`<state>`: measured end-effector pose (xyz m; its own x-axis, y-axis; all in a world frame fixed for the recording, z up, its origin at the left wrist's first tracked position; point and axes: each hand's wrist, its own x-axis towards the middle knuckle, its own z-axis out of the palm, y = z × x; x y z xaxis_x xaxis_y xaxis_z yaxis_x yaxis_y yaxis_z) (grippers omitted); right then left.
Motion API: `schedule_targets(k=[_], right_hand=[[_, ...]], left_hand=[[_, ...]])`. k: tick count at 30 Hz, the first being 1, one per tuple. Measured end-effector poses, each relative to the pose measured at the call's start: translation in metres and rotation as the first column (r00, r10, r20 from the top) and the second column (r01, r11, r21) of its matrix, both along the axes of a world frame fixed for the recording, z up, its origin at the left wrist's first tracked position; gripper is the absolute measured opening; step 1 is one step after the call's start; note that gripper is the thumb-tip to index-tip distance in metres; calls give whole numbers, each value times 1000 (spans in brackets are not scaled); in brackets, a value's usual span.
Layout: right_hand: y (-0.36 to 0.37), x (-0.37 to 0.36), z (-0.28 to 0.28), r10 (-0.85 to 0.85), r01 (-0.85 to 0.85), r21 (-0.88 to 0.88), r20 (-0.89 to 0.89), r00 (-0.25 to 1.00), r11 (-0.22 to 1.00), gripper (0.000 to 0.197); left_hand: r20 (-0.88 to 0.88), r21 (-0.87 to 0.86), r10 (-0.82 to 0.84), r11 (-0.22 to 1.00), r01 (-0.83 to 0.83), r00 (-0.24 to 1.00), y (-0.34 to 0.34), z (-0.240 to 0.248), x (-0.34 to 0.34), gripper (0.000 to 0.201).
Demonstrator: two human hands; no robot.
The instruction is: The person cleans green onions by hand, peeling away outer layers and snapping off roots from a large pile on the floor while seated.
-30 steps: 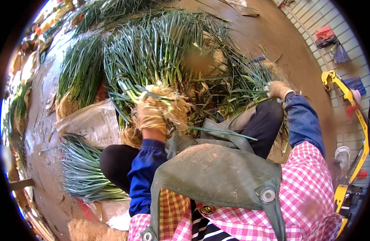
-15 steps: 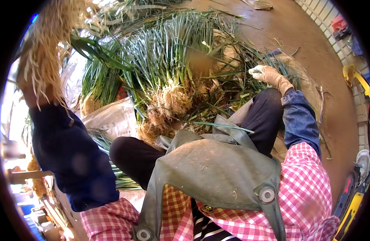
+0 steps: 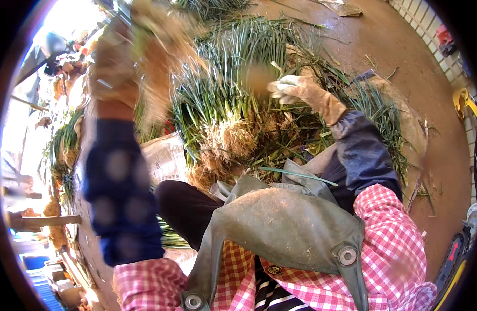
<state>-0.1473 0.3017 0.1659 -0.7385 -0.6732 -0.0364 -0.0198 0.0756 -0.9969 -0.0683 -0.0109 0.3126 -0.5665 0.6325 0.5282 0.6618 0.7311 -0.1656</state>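
Note:
My left hand [image 3: 115, 78], smeared by motion, is raised at the upper left and closed round a bunch of green onions [image 3: 166, 49]. The pale, stringy roots of that bunch hang toward the middle, also blurred. A large heap of green onions [image 3: 230, 72] lies in front of me, its tops pointing away and its tangled roots [image 3: 230, 136] toward my knees. Over the right side of this heap reaches my right hand [image 3: 308, 94] in a tan and white glove. Its fingers stretch leftward, partly spread, with nothing seen in them.
A grey-green apron [image 3: 280, 223] covers my lap. A printed sack [image 3: 166, 158] lies by my left knee, and brown sheeting [image 3: 399, 103] under the onions at the right. Blue crates [image 3: 39, 280] stand at the lower left. Yellow and black equipment [image 3: 469, 106] is at the right wall.
My left hand has swung right with the onion bunch. My right hand has moved left from beside my right knee to over the heap. The view has shifted slightly.

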Motion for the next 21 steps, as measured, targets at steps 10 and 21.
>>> schedule_targets(k=[10,21], right_hand=[[-123,-7,-201,-34,235,-132,805,592,963,38],[-173,4,-213,18,273,-261,753,658,926,28]], left_hand=[[339,208,-876,-284,-936,342,83,-263,6,29],[641,163,-633,-441,-882,435,19,-328,34,25]])
